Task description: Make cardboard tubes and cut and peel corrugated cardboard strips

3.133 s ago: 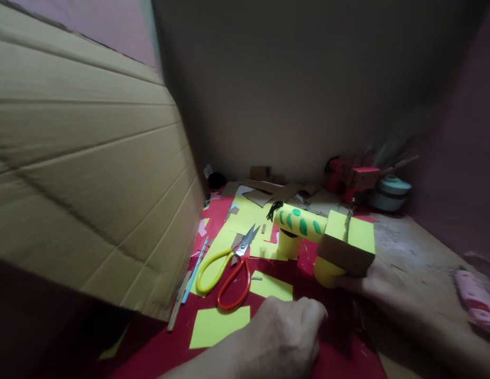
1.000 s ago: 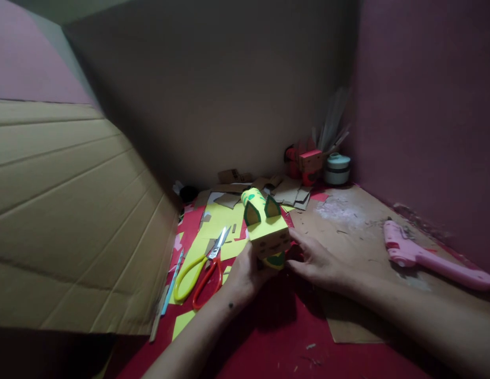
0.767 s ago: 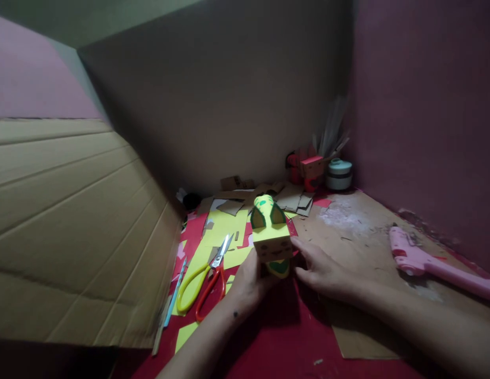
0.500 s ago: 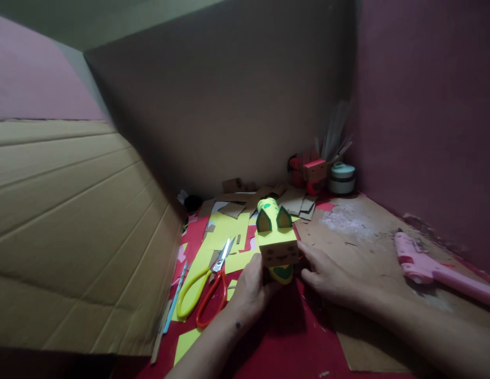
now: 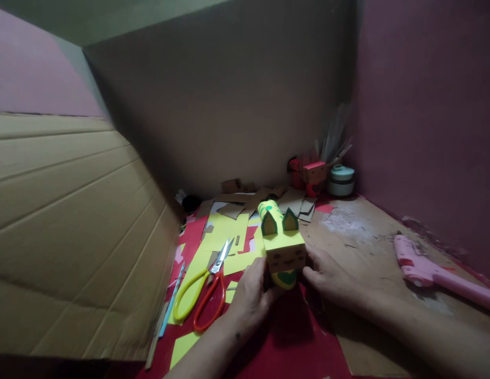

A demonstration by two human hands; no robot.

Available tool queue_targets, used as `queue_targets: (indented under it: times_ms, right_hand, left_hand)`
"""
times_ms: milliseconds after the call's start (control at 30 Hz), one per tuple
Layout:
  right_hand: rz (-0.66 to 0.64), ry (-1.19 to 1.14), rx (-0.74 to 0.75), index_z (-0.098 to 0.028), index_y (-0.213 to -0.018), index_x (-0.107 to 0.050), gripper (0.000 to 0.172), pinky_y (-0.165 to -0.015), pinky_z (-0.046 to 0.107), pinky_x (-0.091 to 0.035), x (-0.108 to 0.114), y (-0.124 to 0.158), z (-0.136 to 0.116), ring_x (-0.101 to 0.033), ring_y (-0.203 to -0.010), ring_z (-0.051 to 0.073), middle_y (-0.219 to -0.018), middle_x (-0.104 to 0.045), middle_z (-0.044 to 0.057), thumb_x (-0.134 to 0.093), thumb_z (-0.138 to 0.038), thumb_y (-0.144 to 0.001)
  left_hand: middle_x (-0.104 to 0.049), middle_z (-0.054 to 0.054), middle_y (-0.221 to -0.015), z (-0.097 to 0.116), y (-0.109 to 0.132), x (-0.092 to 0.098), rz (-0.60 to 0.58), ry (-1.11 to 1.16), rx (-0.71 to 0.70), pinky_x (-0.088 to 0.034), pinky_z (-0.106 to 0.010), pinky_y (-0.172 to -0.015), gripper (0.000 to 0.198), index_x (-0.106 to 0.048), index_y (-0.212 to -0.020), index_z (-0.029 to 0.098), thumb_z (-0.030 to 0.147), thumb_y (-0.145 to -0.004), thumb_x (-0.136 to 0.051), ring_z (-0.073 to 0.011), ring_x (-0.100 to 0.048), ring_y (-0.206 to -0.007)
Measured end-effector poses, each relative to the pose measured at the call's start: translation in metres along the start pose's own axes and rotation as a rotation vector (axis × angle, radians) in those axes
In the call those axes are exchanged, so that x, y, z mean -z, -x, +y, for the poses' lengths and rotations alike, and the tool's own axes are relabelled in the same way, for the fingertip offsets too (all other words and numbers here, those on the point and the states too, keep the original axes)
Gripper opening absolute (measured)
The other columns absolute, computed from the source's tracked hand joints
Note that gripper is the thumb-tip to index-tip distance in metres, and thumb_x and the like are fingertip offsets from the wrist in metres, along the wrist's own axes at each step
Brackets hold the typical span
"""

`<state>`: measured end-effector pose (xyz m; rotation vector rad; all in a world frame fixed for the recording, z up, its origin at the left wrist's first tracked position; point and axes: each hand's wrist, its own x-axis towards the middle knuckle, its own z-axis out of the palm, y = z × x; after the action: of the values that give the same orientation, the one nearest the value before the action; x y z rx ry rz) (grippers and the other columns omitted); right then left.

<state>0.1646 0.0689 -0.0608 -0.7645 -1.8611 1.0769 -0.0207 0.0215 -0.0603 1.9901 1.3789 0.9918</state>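
Dull grey wall [image 5: 225,105] fills the back of the head view, with a purple wall [image 5: 422,131] on the right and a big creased cardboard panel [image 5: 79,237] slanting along the left. Between them spread a red sheet [image 5: 292,352] and brown cardboard [image 5: 371,252]. Near the middle, a yellow paper animal [image 5: 283,241] faces the camera (its boxy head carries a drawn face and two green-edged ears), its spotted tube body running back behind the head. The left hand [image 5: 250,289] is clamped on its lower left side; the right hand [image 5: 327,275] lies against the opposite side, fingertips partly hidden, so whether it grips cannot be told. Left of the animal, scissors [image 5: 216,270] with yellow and red handles lie, blades slightly parted, partly over yellow paper [image 5: 219,226], near a light blue stick [image 5: 172,300]. Well to the right rests a pink glue gun [image 5: 426,273]. Farther back, a red box-headed figure [image 5: 315,171] stands just beside a pale lidded pot [image 5: 341,189].
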Motion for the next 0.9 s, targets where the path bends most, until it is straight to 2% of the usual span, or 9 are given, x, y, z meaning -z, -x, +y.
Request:
queue_targets:
  times_ms: [233,333,433,533,667,767,900]
  right_hand:
    - [0.059,-0.059,-0.069,-0.022,-0.099,-0.06,0.038,-0.081,0.037,-0.049,0.005,-0.002,-0.005,-0.061,-0.087,0.021,-0.093,-0.065,0.004,-0.044,-0.007,-0.068]
    - [0.236,-0.105,-0.132,-0.021,-0.1,-0.055,0.027,-0.074,0.036,-0.05,0.01,-0.003,-0.014,-0.059,-0.078,0.019,-0.091,-0.062,0.004,-0.046,-0.016,-0.076]
    - [0.432,-0.031,-0.01,-0.022,-0.101,-0.05,0.018,-0.073,0.036,-0.048,0.016,-0.001,-0.03,-0.056,-0.082,0.019,-0.094,-0.057,0.005,-0.046,-0.029,-0.085]
    - [0.463,0.221,0.139,-0.022,-0.115,-0.043,0.037,-0.077,0.04,-0.047,0.012,0.005,-0.051,-0.054,-0.09,0.023,-0.103,-0.054,0.009,-0.053,-0.037,-0.083]
    - [0.425,0.683,0.296,-0.02,-0.137,-0.024,0.087,-0.085,0.049,-0.045,-0.009,0.006,-0.072,-0.047,-0.104,0.033,-0.118,-0.045,0.016,-0.071,-0.043,-0.067]
    - [0.47,0.85,0.334,-0.02,-0.143,-0.012,0.1,-0.091,0.054,-0.041,-0.025,0.0,-0.075,-0.041,-0.113,0.039,-0.126,-0.038,0.019,-0.073,-0.039,-0.065]
    - [0.543,0.869,0.256,-0.019,-0.145,-0.007,0.103,-0.089,0.057,-0.043,-0.037,-0.007,-0.069,-0.042,-0.114,0.039,-0.127,-0.037,0.02,-0.071,-0.039,-0.067]
  left_hand:
    - [-0.063,-0.01,-0.109,0.001,0.002,0.0,0.007,-0.027,-0.058,-0.047,-0.039,-0.085,0.043,-0.053,-0.121,0.02,0.028,-0.079,-0.062,-0.0254,-0.057,-0.097]
    - [-0.062,-0.01,-0.109,0.001,0.003,0.0,0.0,-0.026,-0.053,-0.047,-0.039,-0.085,0.044,-0.052,-0.122,0.02,0.026,-0.08,-0.061,-0.0252,-0.057,-0.098]
    - [-0.061,-0.01,-0.11,0.001,0.003,0.001,0.001,-0.033,-0.05,-0.047,-0.04,-0.086,0.044,-0.051,-0.122,0.019,0.025,-0.08,-0.061,-0.0257,-0.057,-0.099]
    - [-0.06,-0.009,-0.11,0.001,0.003,0.001,-0.002,-0.039,-0.068,-0.046,-0.04,-0.086,0.042,-0.05,-0.121,0.02,0.026,-0.081,-0.06,-0.0256,-0.056,-0.1]
    - [-0.059,-0.01,-0.107,-0.002,0.004,0.0,0.005,-0.047,-0.096,-0.046,-0.039,-0.085,0.036,-0.049,-0.118,0.017,0.029,-0.084,-0.054,-0.0244,-0.056,-0.098]
    - [-0.059,-0.01,-0.1,-0.006,0.004,0.0,0.001,-0.061,-0.087,-0.047,-0.039,-0.082,0.028,-0.052,-0.109,0.015,0.027,-0.084,-0.053,-0.0245,-0.056,-0.093]
    - [-0.06,-0.008,-0.093,-0.01,0.004,-0.001,-0.006,-0.041,-0.106,-0.047,-0.038,-0.081,0.02,-0.056,-0.099,0.017,0.026,-0.082,-0.054,-0.0236,-0.057,-0.088]
